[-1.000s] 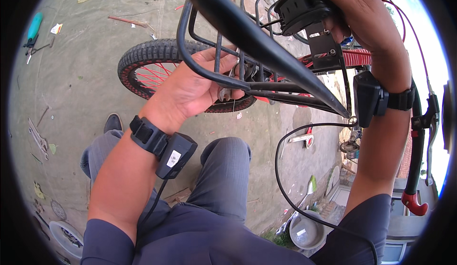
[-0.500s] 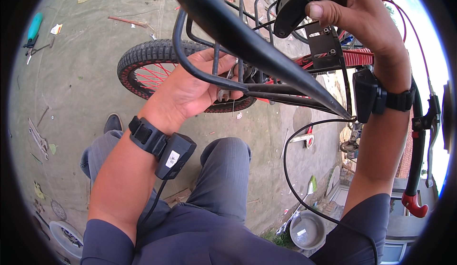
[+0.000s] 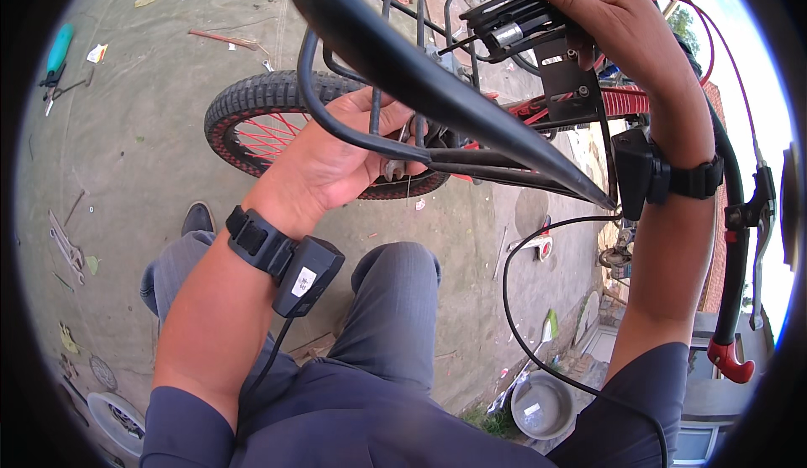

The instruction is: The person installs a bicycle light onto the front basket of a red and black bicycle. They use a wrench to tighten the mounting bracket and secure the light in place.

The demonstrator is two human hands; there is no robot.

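My right hand (image 3: pixel 618 27) grips a black folding multi-tool (image 3: pixel 517 27) with a silver socket-like cylinder on it. A thin rod reaches from this tool leftward to the bars of a black wire basket (image 3: pixel 367 142). Lower left, my left hand (image 3: pixel 349 149) is closed behind the basket's bars. Between its fingers shows the silver end of what looks like a wrench (image 3: pixel 394 167); the rest is hidden by bars and fingers. Behind the left hand is a bicycle wheel (image 3: pixel 261 123) with a black tyre and red spokes.
A black slotted bracket plate (image 3: pixel 567 77) sits beside the right hand. The handlebar's brake lever (image 3: pixel 765 216) is at the far right. A teal-handled tool (image 3: pixel 59 52) and wrenches (image 3: pixel 65 248) lie on the ground at left. A grey basin (image 3: pixel 542 407) stands lower right.
My right hand has turned the multi-tool, so its folded pieces and silver cylinder now show instead of its rounded side. My left hand stays nearly still at the basket.
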